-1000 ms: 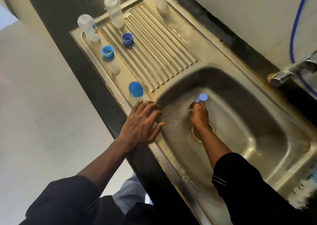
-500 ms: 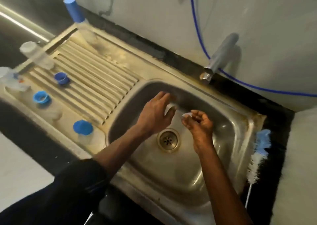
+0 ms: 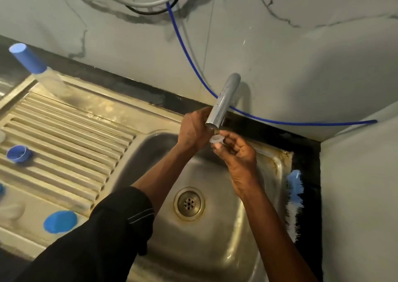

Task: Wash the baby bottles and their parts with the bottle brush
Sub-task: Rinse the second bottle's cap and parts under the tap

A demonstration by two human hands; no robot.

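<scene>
From my remote seat I see the right hand [image 3: 238, 154] over the stainless steel sink basin [image 3: 215, 249]. It pinches a small clear round bottle part [image 3: 216, 140] between thumb and fingertips, directly under the mouth of the grey metal tap spout [image 3: 225, 97] at the back of the basin. The left hand [image 3: 193, 129] is against the end of the spout. Its fingers go behind the metal, so I cannot tell whether it grips or only touches. I see no water running.

The bottle brush with blue and white bristles [image 3: 294, 197] lies on the black worktop [image 3: 310, 159] just right of the basin, and no hand is on it. Left of the basin, on the ribbed steel draining board [image 3: 71, 135], there are a clear bottle with a tall blue cap [image 3: 32, 63], a small blue ring [image 3: 18, 154] and a round blue cap [image 3: 60, 221].

I judge the task to be at an early point. One part is in hand at the tap, not yet brushed, and the pieces on the left are waiting to be washed.
</scene>
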